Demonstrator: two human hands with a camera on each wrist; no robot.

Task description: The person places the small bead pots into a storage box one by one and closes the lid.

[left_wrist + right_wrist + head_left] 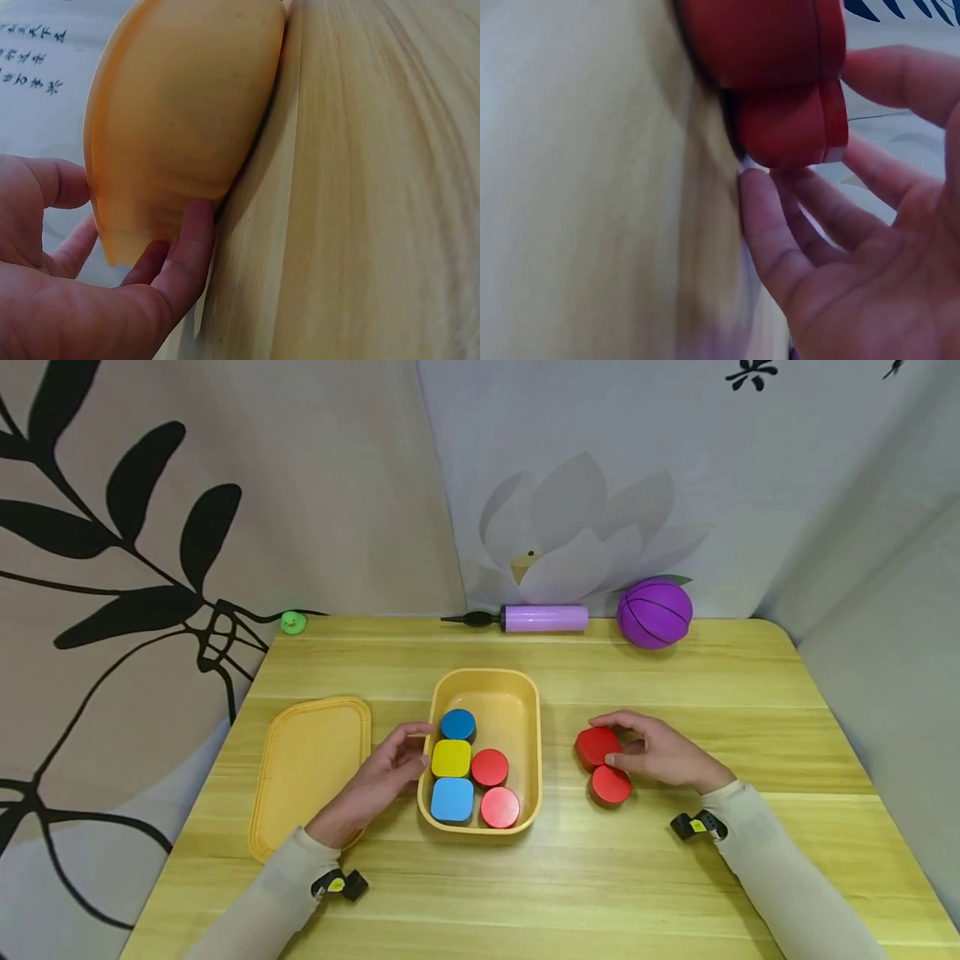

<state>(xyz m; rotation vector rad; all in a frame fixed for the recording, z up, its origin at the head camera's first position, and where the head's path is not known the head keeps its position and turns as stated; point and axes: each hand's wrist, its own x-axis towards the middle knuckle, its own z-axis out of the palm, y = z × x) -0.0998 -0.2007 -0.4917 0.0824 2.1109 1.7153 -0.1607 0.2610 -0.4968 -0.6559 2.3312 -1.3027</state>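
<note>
A yellow-orange plastic box (495,693) stands mid-table, holding a dark blue round block (458,724), a yellow square block (452,759), a light blue square block (452,800) and two round red blocks. My left hand (382,777) rests against the box's left wall, relaxed fingers touching the outside and rim in the left wrist view. Right of the box, my right hand (656,752) holds a many-sided red block (596,747) between thumb and fingers. A round red block (611,787) sits close in front of it. In the right wrist view, both red blocks appear near the tabletop.
The box's flat lid (311,768) lies left of it, partly behind the left forearm. Along the back edge are a small green duck toy (293,622), a purple hand pump (543,618) and a purple ball (655,613). Patterned curtains hang behind the wooden table (525,902).
</note>
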